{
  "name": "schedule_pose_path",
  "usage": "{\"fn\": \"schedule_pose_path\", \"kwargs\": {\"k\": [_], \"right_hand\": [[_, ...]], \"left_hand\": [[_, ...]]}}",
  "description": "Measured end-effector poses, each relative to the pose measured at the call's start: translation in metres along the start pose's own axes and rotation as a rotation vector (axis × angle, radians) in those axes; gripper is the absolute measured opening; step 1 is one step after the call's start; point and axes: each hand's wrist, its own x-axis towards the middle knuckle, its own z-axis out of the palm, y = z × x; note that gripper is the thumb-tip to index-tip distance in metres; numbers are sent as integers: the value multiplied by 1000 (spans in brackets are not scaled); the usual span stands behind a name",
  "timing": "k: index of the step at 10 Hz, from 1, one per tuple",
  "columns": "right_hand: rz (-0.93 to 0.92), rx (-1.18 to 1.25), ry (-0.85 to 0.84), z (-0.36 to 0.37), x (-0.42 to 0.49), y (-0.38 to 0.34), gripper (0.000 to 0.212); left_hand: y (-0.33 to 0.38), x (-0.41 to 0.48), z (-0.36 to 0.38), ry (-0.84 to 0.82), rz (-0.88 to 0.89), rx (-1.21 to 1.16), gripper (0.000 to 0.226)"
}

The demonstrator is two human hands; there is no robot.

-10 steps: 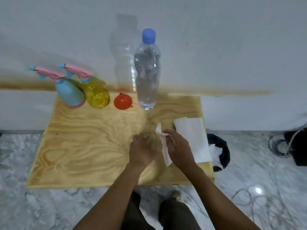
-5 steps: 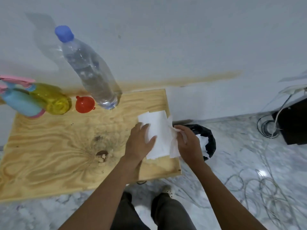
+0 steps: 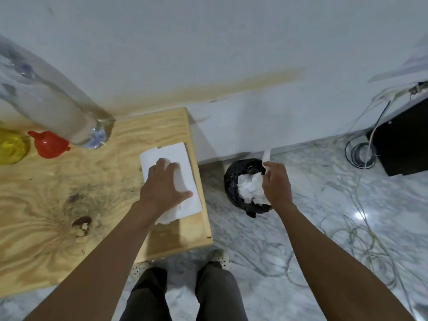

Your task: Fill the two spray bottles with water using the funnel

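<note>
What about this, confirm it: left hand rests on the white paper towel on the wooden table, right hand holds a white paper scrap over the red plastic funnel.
Wrong on one point: the head view shows the right hand holding the white paper scrap over the black-lined waste bin, not the red plastic funnel. The rest stands.

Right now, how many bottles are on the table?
2. The clear water bottle stands at the back left; the yellow spray bottle peeks in at the left edge, beside the red funnel. More may hide beyond it.
</note>
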Motion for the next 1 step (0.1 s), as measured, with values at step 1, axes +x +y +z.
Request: {"fn": "schedule_pose_path", "kwargs": {"k": [1], "right_hand": [[143, -29, -205, 16, 26, 40, 44]], "left_hand": [[1, 4, 4, 35, 4, 43, 87]]}}
